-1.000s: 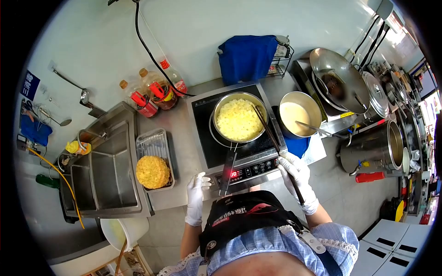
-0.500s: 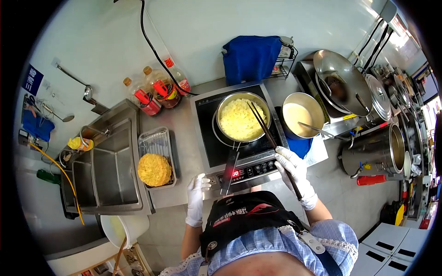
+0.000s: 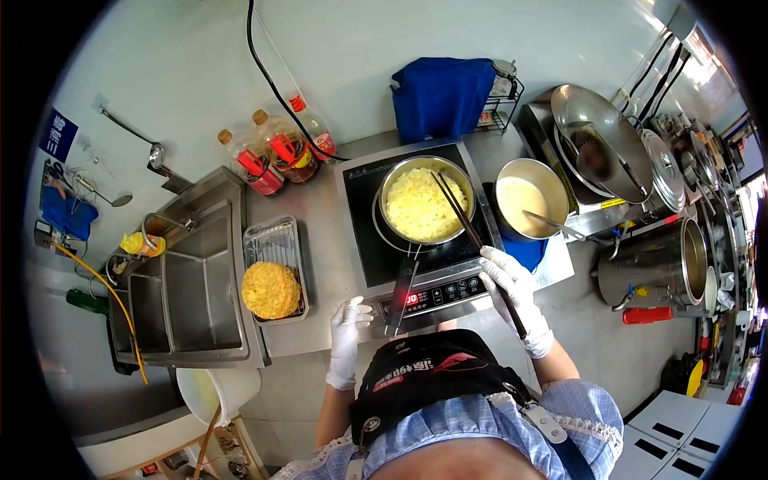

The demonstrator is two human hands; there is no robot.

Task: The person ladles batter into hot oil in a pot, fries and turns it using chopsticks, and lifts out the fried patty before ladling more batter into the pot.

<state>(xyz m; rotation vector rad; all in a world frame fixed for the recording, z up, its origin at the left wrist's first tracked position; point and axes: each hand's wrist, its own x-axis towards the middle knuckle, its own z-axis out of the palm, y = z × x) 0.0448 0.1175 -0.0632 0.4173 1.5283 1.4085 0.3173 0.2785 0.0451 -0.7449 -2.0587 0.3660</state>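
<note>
On black-glass, steel-framed induction cooker [image 3: 376,260], see round steel pan [image 3: 458,170] with long dark handle, holding heaped, pale-yellow, lumpy food [image 3: 416,206]. Near cooker's front-right corner, grips long, dark, slim chopsticks [image 3: 472,232] in white-gloved right hand [image 3: 514,288], fingers clamped on shafts; angles tips across pan's rim onto food, depth cannot tell. Near cooker's front-left corner, holds white-gloved left hand [image 3: 347,326] with fingers loosely curled, slightly apart. Left of cooker, see round, golden, rough-surfaced cake [image 3: 271,290] in rectangular, silver-grey, ribbed tray [image 3: 276,232]. Just right of cooker, see round steel pot [image 3: 548,178] of creamy liquid, slim steel utensil [image 3: 554,224] leaning inside. Behind cooker, see draped blue cloth [image 3: 442,98].
</note>
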